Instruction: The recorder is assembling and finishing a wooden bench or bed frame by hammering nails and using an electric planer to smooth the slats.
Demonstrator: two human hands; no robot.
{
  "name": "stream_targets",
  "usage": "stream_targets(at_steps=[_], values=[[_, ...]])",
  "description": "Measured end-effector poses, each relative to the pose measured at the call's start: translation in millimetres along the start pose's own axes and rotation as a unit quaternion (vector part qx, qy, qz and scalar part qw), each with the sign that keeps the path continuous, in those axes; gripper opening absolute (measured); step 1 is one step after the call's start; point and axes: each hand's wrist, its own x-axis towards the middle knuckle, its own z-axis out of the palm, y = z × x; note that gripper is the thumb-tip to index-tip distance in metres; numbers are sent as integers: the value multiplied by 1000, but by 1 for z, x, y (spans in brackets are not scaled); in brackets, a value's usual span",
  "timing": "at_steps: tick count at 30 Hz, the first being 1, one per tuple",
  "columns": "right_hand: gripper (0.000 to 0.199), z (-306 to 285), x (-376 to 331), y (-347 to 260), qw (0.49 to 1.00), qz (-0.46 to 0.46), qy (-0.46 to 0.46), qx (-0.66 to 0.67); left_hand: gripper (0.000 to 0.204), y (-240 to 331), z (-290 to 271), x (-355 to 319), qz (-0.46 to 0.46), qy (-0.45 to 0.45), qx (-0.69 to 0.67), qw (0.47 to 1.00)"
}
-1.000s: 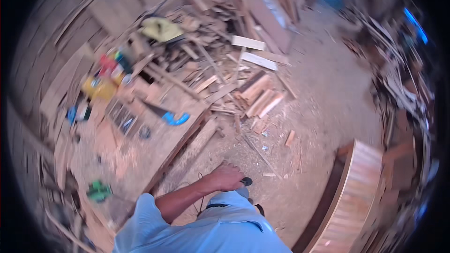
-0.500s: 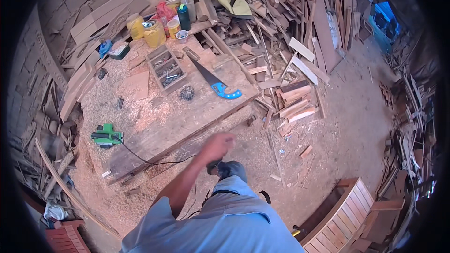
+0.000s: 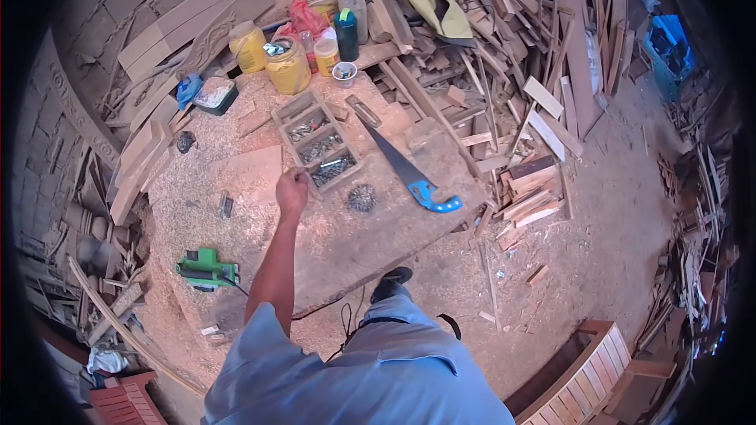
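My left hand (image 3: 291, 187) reaches out over a sawdust-covered wooden workbench (image 3: 354, 248). Its fingers are curled, and I can make out nothing in them. The hand sits at the near left corner of a wooden compartment box (image 3: 319, 149) that holds screws and nails. A handsaw with a blue handle (image 3: 409, 179) lies to the right of the box. A round dark wire wheel (image 3: 361, 198) rests just below the box. My right hand is out of sight.
A green power planer (image 3: 206, 269) with its cord lies at the bench's near left. Yellow jars (image 3: 287, 69), a green bottle (image 3: 346, 33) and a small cup (image 3: 344, 72) stand at the back. Scrap wood (image 3: 520, 126) is piled to the right, and a slatted wooden piece (image 3: 587, 378) stands at lower right.
My view has swung toward the bench. My left hand has moved from beside the bench edge up onto the bench top, to the compartment box.
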Motion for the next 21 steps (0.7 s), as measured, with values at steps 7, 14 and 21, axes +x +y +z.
stream_targets(at_steps=[7, 14, 21], values=[[28, 11, 7, -65, 994, 50, -99, -7, 24, -46, 7, 142, 5, 1, 102, 995], [29, 58, 21, -70, 972, 101, -212, 18, 23, -4, 30, 119, 81, -245, -37, 965], [30, 62, 25, -95, 939, 158, -305, -21, 30, 3, 81, 64, 100, -264, 183, 942]])
